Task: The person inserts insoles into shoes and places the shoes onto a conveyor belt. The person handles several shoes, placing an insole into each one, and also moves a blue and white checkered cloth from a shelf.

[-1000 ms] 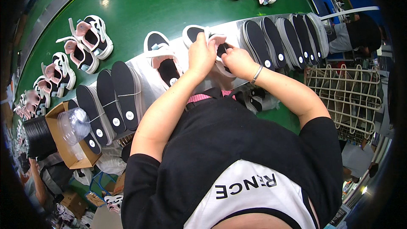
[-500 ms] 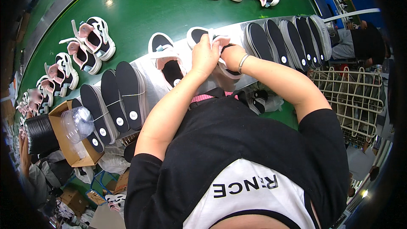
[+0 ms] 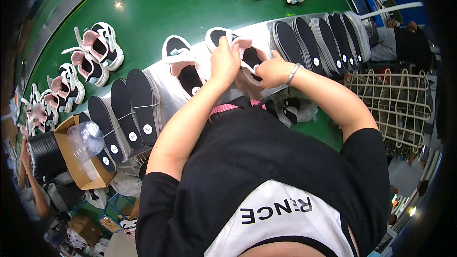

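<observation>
Left hand (image 3: 224, 62) is curled over the near-left edge of a small white-and-pink sandal with a black footbed (image 3: 248, 58), fingers closed on its rim. Right hand (image 3: 270, 70), the one with a thin metal bracelet, pinches the sandal's right side, so both hands hold it over the pale strip at the near edge of the green conveyor belt (image 3: 176, 4).

Looks light and bendy to me: soft foam sole, floppy straps, nothing fragile. I'd grip by the sole edges, not the straps.

Just left sits a matching sandal (image 3: 183, 69). To the right, a row of black insoles stood on edge (image 3: 319, 38); more bundled black insoles (image 3: 126, 109) at the near left.
</observation>
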### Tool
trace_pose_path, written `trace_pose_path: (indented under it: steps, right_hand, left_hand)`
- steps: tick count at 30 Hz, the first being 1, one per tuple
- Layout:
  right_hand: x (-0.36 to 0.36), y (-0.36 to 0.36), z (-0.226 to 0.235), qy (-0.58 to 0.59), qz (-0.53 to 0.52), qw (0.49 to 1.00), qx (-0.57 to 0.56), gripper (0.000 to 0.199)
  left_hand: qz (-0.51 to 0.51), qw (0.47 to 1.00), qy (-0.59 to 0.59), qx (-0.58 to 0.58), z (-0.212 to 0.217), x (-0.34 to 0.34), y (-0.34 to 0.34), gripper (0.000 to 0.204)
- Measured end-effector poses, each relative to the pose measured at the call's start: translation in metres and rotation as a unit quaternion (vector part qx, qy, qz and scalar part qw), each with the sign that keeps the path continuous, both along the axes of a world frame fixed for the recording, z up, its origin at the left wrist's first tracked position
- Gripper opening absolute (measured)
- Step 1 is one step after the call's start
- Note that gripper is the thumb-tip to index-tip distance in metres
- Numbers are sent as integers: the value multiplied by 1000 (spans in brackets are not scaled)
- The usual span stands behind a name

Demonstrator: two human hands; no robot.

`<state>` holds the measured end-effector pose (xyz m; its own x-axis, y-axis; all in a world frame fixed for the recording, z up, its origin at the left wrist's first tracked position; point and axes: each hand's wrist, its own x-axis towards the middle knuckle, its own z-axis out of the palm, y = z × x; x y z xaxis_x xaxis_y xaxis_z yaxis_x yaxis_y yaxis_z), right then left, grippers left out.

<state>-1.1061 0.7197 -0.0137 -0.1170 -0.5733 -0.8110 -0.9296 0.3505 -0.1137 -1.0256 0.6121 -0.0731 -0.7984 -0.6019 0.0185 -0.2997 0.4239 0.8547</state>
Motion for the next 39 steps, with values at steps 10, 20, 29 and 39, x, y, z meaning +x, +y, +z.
trace_pose_path:
  steps: [10,20,29,39]
  right_hand:
    - [-20,12,29,-96,-206,932,-281,24]
    - [13,33,17,65,-35,975,-210,25]
    - [-2,40,-44,1,-122,971,-204,20]
    - [1,51,-16,-44,-171,885,-430,21]
  left_hand:
    - [17,997,7,75,-3,23,6,22]
    - [-6,995,17,100,3,20,9,24]
    - [1,997,9,83,0,1,17,22]
    - [-11,995,77,-63,32,39,6,35]
